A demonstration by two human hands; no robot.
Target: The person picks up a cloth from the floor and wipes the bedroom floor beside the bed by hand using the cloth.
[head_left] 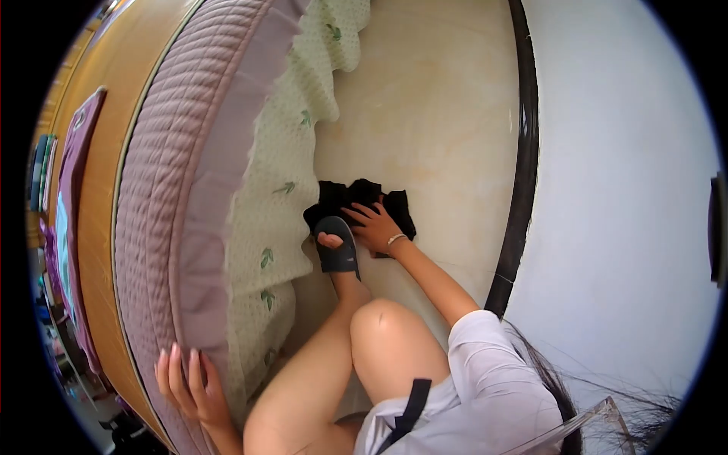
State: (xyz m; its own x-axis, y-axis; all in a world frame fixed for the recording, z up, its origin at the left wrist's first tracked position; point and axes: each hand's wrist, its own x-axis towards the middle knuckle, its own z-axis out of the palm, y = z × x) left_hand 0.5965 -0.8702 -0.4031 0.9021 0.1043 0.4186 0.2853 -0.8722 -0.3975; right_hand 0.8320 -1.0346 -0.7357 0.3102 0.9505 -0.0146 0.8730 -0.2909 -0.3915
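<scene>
On the pale floor lies a crumpled black cloth point(364, 196). My right hand point(374, 227) rests on it with its fingers spread, and a thin bracelet circles the wrist. Beside this hand, a dark slipper point(336, 244) on my foot touches the cloth's edge. My left hand point(191, 385) is at the lower left, fingers apart and holding nothing, against the side of the pink quilted bedding point(171, 152).
A light green leaf-patterned sheet point(265, 205) hangs beside the floor point(432, 98). Along the white wall point(614, 152) runs a dark baseboard point(527, 114). My bent knees are in the lower middle. A wooden surface point(114, 152) with a purple item point(76, 167) stands far left.
</scene>
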